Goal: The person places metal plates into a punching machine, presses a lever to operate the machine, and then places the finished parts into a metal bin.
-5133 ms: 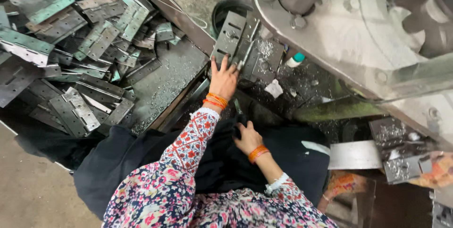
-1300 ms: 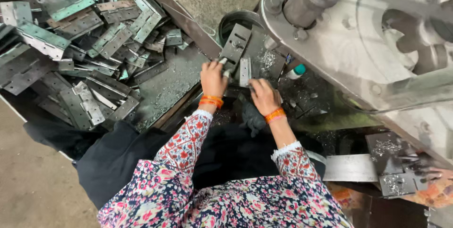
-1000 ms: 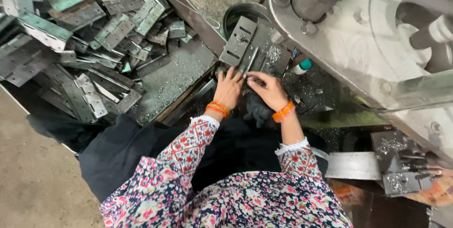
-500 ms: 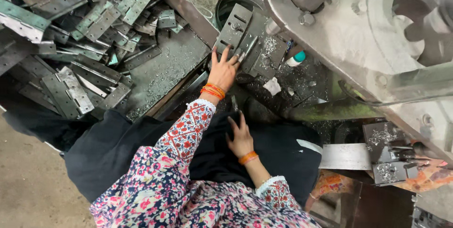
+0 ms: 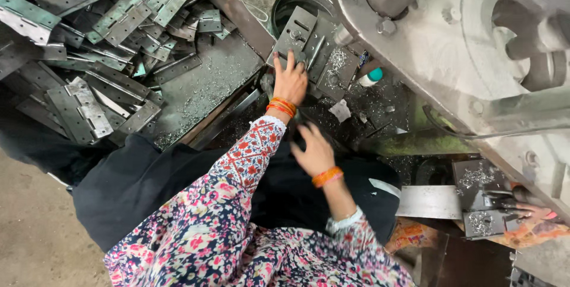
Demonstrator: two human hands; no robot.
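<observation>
Biggest thing in view is the grey press machine filling the whole upper right, with a fat cylinder on top and bolts around its curved edge. Next down in size is the pile of metal hinges heaped in a tray on the upper left, all dull grey plates with knuckles and screw holes, some lying flat and some tilted over each other, with loose metal shavings on the bare tray floor beside them. Between the pile and the machine there's a dark round bucket, and just in front of it a couple of flat hinge plates leaning on the grimy table under the press. The left hand, orange bangles at the wrist and a floral sleeve behind it, is stretched forward with its fingers spread flat on the lower edge of those plates, pressing rather than wrapping around anything. The right hand, also with an orange bangle, hovers lower over the dark lap, fingers loosely open and holding nothing, a bit blurred. Off to the right of the plates sits a small white bottle with a teal cap, and a little pale scrap lies among the shavings near it.
</observation>
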